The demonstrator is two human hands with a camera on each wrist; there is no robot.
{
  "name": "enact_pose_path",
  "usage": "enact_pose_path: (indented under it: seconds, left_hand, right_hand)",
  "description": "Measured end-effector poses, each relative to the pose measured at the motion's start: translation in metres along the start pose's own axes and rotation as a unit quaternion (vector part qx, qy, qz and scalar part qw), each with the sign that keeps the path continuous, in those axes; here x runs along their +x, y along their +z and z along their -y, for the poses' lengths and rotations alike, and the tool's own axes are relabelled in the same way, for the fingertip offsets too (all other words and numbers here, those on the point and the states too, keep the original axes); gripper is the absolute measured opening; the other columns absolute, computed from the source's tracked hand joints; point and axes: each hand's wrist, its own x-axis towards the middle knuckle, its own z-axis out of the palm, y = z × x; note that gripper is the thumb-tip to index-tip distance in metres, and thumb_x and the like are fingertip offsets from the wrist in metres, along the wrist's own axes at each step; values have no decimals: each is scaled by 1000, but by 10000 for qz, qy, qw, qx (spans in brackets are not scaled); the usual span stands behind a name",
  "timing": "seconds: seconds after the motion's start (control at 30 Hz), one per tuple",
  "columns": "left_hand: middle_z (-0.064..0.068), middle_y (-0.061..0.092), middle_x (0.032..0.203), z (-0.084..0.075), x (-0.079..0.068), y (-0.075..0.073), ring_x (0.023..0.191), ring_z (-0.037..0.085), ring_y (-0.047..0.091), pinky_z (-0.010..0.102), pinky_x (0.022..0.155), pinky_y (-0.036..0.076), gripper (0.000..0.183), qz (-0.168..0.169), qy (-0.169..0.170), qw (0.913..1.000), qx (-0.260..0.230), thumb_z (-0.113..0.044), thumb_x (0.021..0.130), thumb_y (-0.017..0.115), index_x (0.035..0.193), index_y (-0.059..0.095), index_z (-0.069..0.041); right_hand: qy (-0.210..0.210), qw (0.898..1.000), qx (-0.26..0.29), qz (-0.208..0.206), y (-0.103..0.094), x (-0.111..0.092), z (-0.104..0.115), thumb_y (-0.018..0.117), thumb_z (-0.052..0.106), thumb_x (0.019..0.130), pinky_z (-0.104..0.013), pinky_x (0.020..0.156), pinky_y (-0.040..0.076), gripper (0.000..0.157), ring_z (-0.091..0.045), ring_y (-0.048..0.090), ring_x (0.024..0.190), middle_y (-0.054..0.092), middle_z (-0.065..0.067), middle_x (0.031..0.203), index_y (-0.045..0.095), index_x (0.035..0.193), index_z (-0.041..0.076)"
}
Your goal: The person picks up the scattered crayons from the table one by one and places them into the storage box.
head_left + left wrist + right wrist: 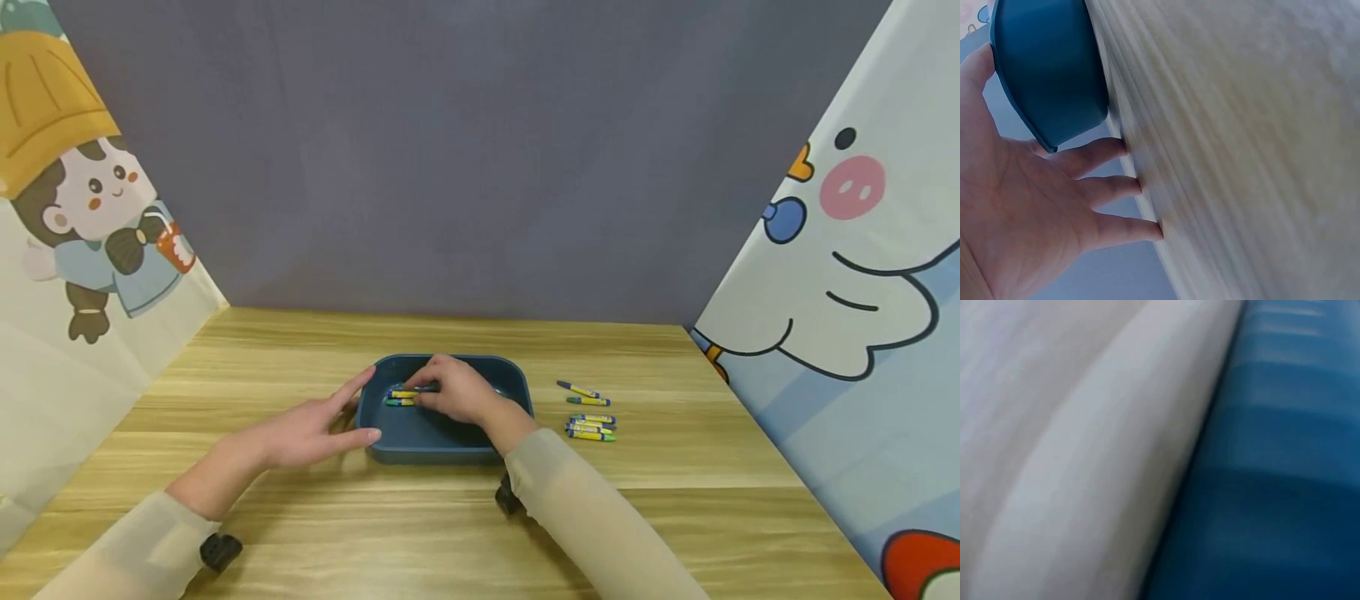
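A dark blue rectangular tray [442,456] sits on the wooden table. My left hand [318,429] is at its left end, fingers spread and straight, with the thumb and index finger at the rim. In the left wrist view, other fingers of the left hand [1029,206] reach down to the tabletop beside the tray [1054,69]. My right hand [461,390] reaches inside the tray and pinches a dark-ended crayon [430,387], partly hidden by the fingers. Yellow-wrapped crayons [401,402] lie on the tray floor by its fingertips. The right wrist view shows the tray wall [1272,506], blurred, without the hand.
Several yellow-wrapped crayons [591,428] lie in a loose group on the table right of the tray, with blue and green ends. A grey backdrop [457,167] stands behind the table, and cartoon-printed panels [847,275] border both sides.
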Motion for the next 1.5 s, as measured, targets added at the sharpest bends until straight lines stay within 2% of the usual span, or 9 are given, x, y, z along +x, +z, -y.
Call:
enact_pose_path:
  seconds: [0.27, 0.5, 0.6, 0.8, 0.87, 1.0, 1.13, 1.23, 1.5]
  left_hand:
    - [23, 45, 172, 1, 0, 1, 154, 51, 48, 72, 121, 41, 100, -55, 30, 10000, 23, -65, 109, 57, 179, -4, -27]
    - [26, 44, 171, -1, -1, 0, 153, 53, 48, 71, 122, 41, 101, -113, 19, 9999, 84, -65, 108, 58, 179, -3, -28]
    - [29, 44, 170, -2, -2, 0, 153, 52, 48, 70, 122, 41, 101, -121, 19, 9999, 109, -66, 108, 58, 179, -3, -28]
    - [29, 43, 170, -1, -2, 0, 153, 52, 49, 70, 123, 41, 101, -115, 57, 9999, 100, -65, 108, 58, 179, -3, -28]
    - [28, 44, 170, 0, -1, 1, 153, 52, 49, 70, 123, 40, 101, -132, 67, 9998, 121, -65, 108, 59, 179, -3, -28]
    - [28, 44, 171, 0, -1, 1, 154, 52, 48, 70, 124, 39, 101, -143, 50, 9998, 149, -66, 108, 58, 179, -3, -28]
    - [28, 43, 171, -1, -1, 1, 154, 52, 47, 70, 124, 39, 101, -112, 18, 9998, 133, -66, 108, 58, 179, -3, -29]
    - [28, 42, 172, -2, -1, 0, 154, 52, 47, 70, 124, 38, 101, -105, 13, 9998, 140, -67, 108, 58, 179, -4, -29]
    - [29, 41, 172, -3, -2, 1, 156, 53, 45, 70, 125, 37, 101, -86, -30, 9999, 104, -67, 108, 58, 179, -4, -29]
  right_hand:
    - [-96, 9934, 1059, -424, -27, -11, 2, 76, 27, 106, -28, 71, 54, 28, -15, 59, 83, 71, -1, 124, 81, 133, 21]
    - [-163, 9836, 1427, -1090, -72, -39, -21, 79, 18, 103, -27, 65, 49, 26, -14, 58, 75, 74, -10, 118, 82, 128, 12]
    - [50, 9825, 1386, -1241, -93, -59, -40, 79, 19, 103, -27, 66, 49, 25, -16, 60, 78, 74, -11, 119, 82, 127, 14]
    - [869, 9743, 1526, -1408, -120, -96, -88, 76, 28, 107, -29, 60, 45, 28, -19, 54, 72, 74, -11, 128, 80, 132, 17]
    - [1019, 9735, 1539, -1349, -125, -106, -105, 74, 28, 108, -31, 63, 47, 31, -23, 56, 75, 75, -13, 129, 78, 134, 14]
    - [1206, 9808, 1206, -950, -129, -122, -136, 73, 28, 108, -35, 73, 54, 35, -30, 66, 91, 75, -16, 129, 76, 138, 10]
    - [1391, 9860, 830, -388, -128, -134, -157, 71, 26, 109, -39, 85, 58, 36, -24, 69, 102, 75, -13, 128, 75, 140, 9]
    - [1479, 9867, 663, -149, -127, -138, -169, 71, 26, 109, -38, 88, 58, 34, -20, 69, 105, 77, -11, 126, 76, 140, 11]
    - [1704, 9835, 599, 63, -122, -142, -186, 73, 24, 108, -41, 92, 59, 32, -25, 72, 113, 78, -9, 125, 78, 137, 14]
